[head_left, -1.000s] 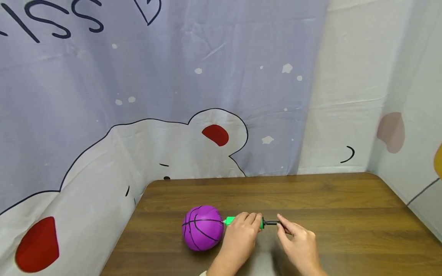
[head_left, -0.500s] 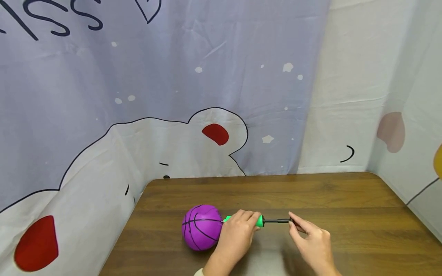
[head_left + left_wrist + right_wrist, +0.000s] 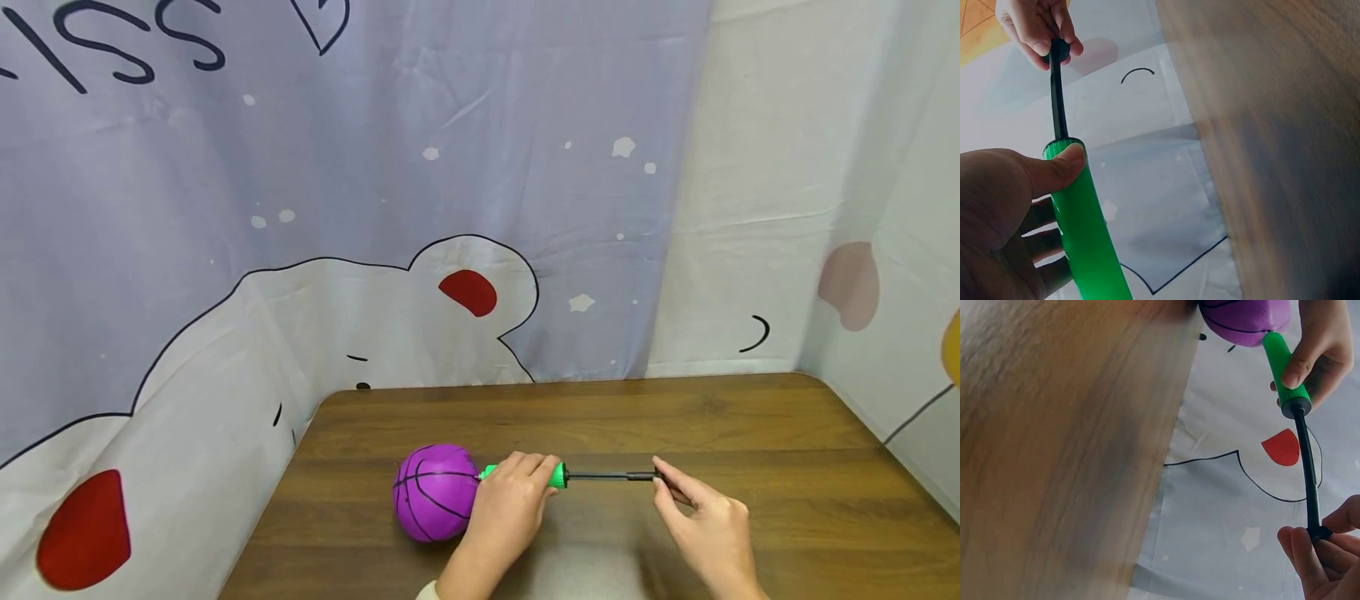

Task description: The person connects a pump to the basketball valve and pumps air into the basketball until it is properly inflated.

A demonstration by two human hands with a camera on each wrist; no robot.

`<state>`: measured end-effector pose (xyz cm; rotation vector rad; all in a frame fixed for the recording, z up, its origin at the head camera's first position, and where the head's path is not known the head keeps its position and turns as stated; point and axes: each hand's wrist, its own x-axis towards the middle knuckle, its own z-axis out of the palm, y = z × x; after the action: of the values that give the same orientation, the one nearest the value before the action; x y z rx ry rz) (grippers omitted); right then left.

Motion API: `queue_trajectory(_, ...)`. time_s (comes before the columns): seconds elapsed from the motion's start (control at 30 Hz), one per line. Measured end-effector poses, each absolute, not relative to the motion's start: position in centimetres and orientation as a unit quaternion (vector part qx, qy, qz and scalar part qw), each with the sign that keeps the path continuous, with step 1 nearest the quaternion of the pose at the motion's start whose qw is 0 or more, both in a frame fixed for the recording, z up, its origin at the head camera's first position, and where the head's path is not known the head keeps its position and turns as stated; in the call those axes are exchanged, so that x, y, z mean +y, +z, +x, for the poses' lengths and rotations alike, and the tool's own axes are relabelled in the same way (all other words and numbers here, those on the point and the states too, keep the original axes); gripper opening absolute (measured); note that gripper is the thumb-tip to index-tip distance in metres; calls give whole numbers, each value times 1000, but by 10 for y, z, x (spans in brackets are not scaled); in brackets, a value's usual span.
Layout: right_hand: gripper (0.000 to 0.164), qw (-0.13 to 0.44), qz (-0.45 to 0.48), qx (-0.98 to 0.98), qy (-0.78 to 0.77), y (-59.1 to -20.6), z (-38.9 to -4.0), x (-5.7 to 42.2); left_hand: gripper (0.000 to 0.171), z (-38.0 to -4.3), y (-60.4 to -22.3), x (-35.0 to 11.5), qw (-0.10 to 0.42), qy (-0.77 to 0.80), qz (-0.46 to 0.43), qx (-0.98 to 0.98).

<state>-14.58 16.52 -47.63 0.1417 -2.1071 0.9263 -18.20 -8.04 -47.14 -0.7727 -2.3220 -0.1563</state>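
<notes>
A green hand pump [image 3: 1088,231] joins a purple ball [image 3: 435,493] with black basketball lines at the ball's right side. My left hand [image 3: 510,508] wraps round the green barrel, thumb along its top end in the left wrist view. Out of the barrel's right end runs a long stretch of black pump rod [image 3: 1307,469]. My right hand [image 3: 708,521] pinches the black handle [image 3: 1319,534] at the rod's far end between thumb and fingers. The pump's tip at the ball is small in the head view, and the left hand covers much of the barrel.
Everything is over a brown wood-grain table [image 3: 787,467] with rounded back corners. Behind it hangs a printed cloth [image 3: 570,208] in lilac and white, which also folds along the left and right sides.
My right hand has moved to the right with the pump handle, drawing more of the black rod out of the barrel. The left hand and the ball have shifted slightly to the left.
</notes>
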Motion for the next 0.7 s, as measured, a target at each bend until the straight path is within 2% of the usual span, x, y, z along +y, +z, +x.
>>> queue_trajectory(0.17,31,423,66,-829,359,-478,-147,160,41,-182,-470,-79,356,-40,-302,-883)
queue_trajectory(0.4,33,465,129,-815,322,-484,-154,134,41,-180,-473,-70,391,-18,-313,-865)
queue_trajectory(0.7,34,440,172,-809,351,-489,-158,110,39,-178,-477,-65,379,-36,-317,-869)
